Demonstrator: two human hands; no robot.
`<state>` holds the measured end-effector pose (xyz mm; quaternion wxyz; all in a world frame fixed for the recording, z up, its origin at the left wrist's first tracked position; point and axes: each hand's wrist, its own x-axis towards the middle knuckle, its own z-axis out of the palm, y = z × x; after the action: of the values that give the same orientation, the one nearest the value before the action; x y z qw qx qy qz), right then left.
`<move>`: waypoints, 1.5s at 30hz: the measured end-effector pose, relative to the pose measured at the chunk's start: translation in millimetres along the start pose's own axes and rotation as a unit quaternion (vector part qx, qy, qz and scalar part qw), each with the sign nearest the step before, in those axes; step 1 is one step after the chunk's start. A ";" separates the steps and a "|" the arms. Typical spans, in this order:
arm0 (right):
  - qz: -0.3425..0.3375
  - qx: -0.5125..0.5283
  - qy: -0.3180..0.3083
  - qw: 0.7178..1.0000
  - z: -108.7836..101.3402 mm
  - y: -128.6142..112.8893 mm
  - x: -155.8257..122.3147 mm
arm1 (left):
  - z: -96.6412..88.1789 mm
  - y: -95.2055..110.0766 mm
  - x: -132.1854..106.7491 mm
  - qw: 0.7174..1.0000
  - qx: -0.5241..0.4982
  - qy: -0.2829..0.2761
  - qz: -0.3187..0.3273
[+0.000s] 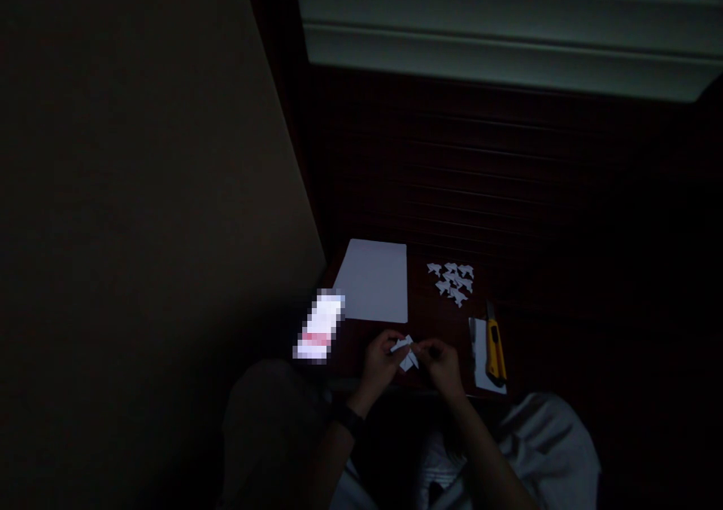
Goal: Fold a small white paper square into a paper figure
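Between my two hands is a small piece of folded white paper (pixel 407 361), with flaps sticking out at angles. My left hand (pixel 380 358) grips its left side between thumb and fingers. From the right, my right hand (pixel 441 362) pinches the paper's upper right part; the fingertips partly hide the folds. Beyond my hands, at the back right of the small dark table (pixel 421 291), lies a cluster of several small folded white paper figures (pixel 452 280).
A stack of white paper (pixel 376 280) lies at the back left, beside a glowing, blurred-out phone screen (pixel 320 328). On the right, a yellow utility knife (pixel 495 352) rests on white paper (pixel 481 359), blade extended away from me. A wall (pixel 169 156) borders the left.
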<state>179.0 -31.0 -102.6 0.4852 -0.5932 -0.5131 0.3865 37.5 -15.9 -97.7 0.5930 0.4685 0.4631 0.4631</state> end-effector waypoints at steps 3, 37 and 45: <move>-0.005 -0.002 -0.006 1.000 -1.1 -0.6 -0.1 | -0.4 -0.3 -0.2 1.000 0.004 0.002 0.006; 0.006 -0.002 0.069 0.998 10.9 3.4 0.7 | 0.3 6.6 -1.1 1.000 0.004 0.003 -0.017; -0.005 -0.010 0.084 0.996 13.3 7.9 -0.7 | 0.9 -1.0 -1.0 1.000 0.012 0.005 -0.004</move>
<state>168.0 -29.3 -113.3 0.5222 -0.6258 -0.4774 0.3282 38.4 -17.2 -98.4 0.5873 0.4712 0.4732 0.4573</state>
